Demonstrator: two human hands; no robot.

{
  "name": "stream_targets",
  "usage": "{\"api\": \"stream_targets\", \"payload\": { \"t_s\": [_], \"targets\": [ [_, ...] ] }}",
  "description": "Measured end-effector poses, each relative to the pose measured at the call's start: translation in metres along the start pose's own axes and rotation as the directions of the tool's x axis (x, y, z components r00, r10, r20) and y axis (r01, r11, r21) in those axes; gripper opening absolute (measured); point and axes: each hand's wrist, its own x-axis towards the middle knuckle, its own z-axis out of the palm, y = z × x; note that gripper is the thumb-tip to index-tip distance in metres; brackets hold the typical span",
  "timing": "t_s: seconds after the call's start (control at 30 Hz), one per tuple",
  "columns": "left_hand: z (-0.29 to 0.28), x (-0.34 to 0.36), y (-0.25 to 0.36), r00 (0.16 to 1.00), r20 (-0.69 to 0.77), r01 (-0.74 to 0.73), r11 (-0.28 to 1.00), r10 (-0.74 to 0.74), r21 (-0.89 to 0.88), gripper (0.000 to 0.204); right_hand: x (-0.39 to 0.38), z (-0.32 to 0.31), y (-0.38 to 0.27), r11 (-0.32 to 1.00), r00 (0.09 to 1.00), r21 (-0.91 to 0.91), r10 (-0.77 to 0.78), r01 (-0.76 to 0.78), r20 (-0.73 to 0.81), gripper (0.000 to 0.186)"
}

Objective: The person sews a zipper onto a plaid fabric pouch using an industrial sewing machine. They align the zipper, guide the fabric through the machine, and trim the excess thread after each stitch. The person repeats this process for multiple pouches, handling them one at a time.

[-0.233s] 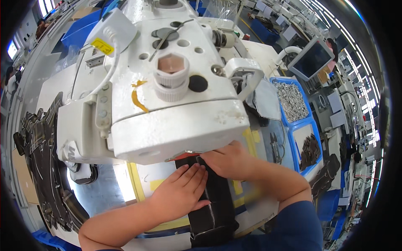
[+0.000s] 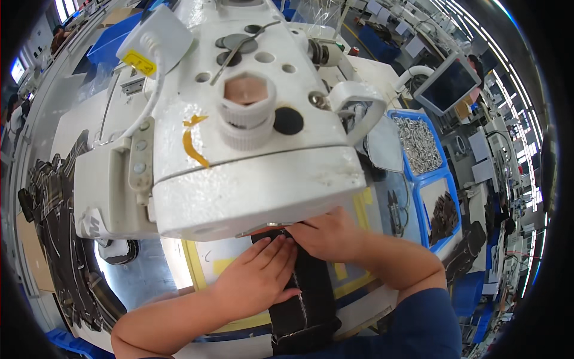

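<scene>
Here, my left hand (image 2: 258, 275) lies flat on a dark garment panel (image 2: 314, 281), fingers extended and together, pressing rather than gripping, presumably to hold the cloth smooth and straight on the machine bed. My right hand (image 2: 323, 234) sits at the panel's far end, fingers bent inward just in front of the sewing machine head (image 2: 257, 191); whether they pinch the cloth or only steady its edge I cannot tell, since the machine hides the fingertips. The two hands stand close together, likely so that the cloth near the hidden stitching point can be guided from both sides. Yellow tape (image 2: 192, 263) on the bed, left of the panel, may serve as an alignment mark. At the right, thread snips (image 2: 394, 209) and a blue tray (image 2: 457, 209) of brown fabric pieces (image 2: 443, 218) seem placed for easy reach.

The panel itself is nearly black and narrow, running from beneath the machine head toward my body. A silvery metal zipper (image 2: 303, 302) runs along its length; near the close end, a second metallic line (image 2: 305, 330) crosses it. The far edge is out of sight.
</scene>
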Motion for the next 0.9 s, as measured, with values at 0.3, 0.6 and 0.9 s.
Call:
{"api": "stream_targets", "payload": {
  "t_s": [0.3, 0.6, 0.9],
  "targets": [
    [0.001, -0.001, 0.0, 1.0, -0.011, 0.012, 1.0, -0.012, -0.029, 0.069, 0.005, -0.007, 0.002, 0.976, 0.996, 0.205, 0.069, -0.08, 0.06, 0.016],
    [0.003, -0.001, 0.0, 1.0, -0.022, 0.02, 0.998, -0.021, -0.066, 0.069, 0.01, -0.011, 0.004, 0.963, 0.99, 0.249, 0.079, -0.106, 0.116, 0.013],
    [-0.003, 0.002, -0.01, 0.973, 0.01, 0.23, 0.967, -0.23, -0.105, 0.081, 0.008, -0.007, 0.001, 0.993, 0.995, 0.1, 0.05, -0.058, 0.081, 0.017]
  ]
}}
